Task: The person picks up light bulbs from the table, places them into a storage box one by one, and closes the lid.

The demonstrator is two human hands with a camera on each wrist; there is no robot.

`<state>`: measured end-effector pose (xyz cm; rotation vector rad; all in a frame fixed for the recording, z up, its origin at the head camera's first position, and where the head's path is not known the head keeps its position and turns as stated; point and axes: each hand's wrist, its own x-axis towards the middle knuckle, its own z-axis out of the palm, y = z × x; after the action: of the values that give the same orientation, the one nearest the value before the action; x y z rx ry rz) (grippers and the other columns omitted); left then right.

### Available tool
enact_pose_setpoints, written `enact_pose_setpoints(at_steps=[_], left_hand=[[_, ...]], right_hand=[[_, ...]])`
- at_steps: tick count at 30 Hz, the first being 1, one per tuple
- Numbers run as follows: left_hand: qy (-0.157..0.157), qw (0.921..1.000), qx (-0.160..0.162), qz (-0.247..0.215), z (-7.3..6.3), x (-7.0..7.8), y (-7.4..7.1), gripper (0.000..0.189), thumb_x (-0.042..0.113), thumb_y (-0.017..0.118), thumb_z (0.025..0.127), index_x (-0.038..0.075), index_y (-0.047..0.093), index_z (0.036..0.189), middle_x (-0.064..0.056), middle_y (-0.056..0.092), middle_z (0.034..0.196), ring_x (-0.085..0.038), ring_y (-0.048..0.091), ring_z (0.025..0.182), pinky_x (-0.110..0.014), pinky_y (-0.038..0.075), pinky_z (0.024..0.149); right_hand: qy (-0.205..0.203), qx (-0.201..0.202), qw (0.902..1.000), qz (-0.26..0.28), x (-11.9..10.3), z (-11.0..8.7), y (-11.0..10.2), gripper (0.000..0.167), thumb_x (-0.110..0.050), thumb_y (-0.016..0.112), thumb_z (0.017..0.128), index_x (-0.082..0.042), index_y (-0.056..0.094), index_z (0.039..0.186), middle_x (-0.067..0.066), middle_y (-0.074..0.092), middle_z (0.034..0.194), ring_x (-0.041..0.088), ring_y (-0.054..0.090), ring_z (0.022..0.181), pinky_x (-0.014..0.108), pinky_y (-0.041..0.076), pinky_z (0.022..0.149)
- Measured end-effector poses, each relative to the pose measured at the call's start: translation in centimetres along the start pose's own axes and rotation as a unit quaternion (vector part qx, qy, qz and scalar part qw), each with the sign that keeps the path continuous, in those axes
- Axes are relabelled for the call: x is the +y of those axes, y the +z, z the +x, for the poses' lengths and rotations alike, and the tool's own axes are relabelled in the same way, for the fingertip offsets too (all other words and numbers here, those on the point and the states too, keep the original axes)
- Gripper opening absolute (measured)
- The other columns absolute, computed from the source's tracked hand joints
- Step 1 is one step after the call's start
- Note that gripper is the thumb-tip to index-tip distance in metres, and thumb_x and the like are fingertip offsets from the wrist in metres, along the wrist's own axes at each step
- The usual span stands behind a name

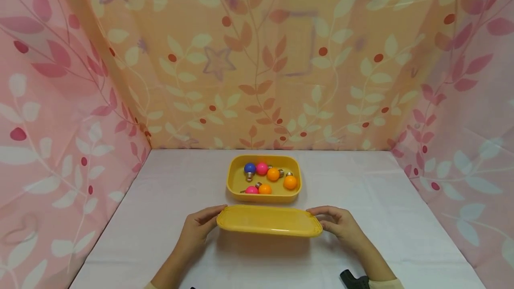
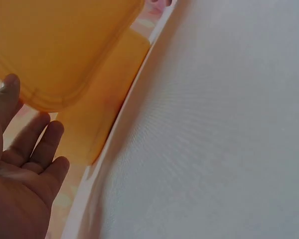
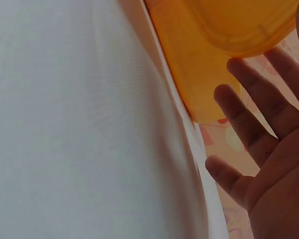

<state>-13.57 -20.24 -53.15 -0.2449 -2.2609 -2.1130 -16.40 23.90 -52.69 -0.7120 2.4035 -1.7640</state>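
Both hands hold a yellow lid (image 1: 269, 220) by its two short ends, raised above the white cloth and tilted. My left hand (image 1: 197, 229) pinches its left end between thumb and fingers. At the opposite end, my right hand (image 1: 341, 224) pinches it the same way. Just beyond the lid stands a yellow box (image 1: 265, 199) without a cover. Inside lie several small bulbs with metal bases: a blue bulb (image 1: 250, 168), a pink bulb (image 1: 262, 168) and orange bulbs, one an orange bulb (image 1: 290, 182) at the right. In the left wrist view the lid's underside (image 2: 65, 55) shows.
A white cloth (image 1: 160, 200) covers the table. Patterned fabric (image 1: 257, 101) hangs behind, with pink fabric at both sides. A black object (image 1: 354, 279) is at the right wrist, by the sleeve.
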Motion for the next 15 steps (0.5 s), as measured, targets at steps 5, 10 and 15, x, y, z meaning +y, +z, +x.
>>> enact_pose_setpoints(at_steps=[5, 10, 15], left_hand=[[0.019, 0.9992, 0.034, 0.006, -0.02, 0.20, 0.27, 0.027, 0.010, 0.075, 0.092, 0.002, 0.075, 0.118, -0.012, 0.074, 0.118, -0.014, 0.072, 0.104, -0.027, 0.061, 0.088], [0.031, 0.9976, 0.056, 0.028, -0.03, 0.15, 0.40, 0.020, 0.008, 0.077, 0.090, 0.003, 0.078, 0.110, -0.010, 0.075, 0.106, -0.014, 0.072, 0.097, -0.026, 0.062, 0.084], [0.022, 0.9981, 0.054, 0.021, -0.06, -0.09, 0.52, 0.022, 0.008, 0.078, 0.089, 0.002, 0.078, 0.110, -0.010, 0.075, 0.103, -0.017, 0.073, 0.096, -0.028, 0.062, 0.083]], right_hand=[[-0.062, 0.006, 0.9979, -0.014, 0.45, 0.09, 0.25, 0.017, -0.001, 0.068, 0.095, -0.008, 0.074, 0.110, 0.012, 0.075, 0.113, 0.010, 0.068, 0.109, 0.020, 0.054, 0.096], [-0.045, 0.038, 0.9941, -0.091, 0.47, 0.04, 0.71, 0.012, -0.011, 0.072, 0.095, -0.021, 0.074, 0.101, -0.007, 0.075, 0.095, 0.008, 0.068, 0.094, 0.018, 0.052, 0.092], [-0.022, 0.067, 0.9884, -0.135, -0.01, 0.01, 1.02, 0.013, -0.016, 0.072, 0.096, -0.027, 0.072, 0.102, -0.017, 0.071, 0.092, 0.007, 0.067, 0.092, 0.021, 0.051, 0.093]])
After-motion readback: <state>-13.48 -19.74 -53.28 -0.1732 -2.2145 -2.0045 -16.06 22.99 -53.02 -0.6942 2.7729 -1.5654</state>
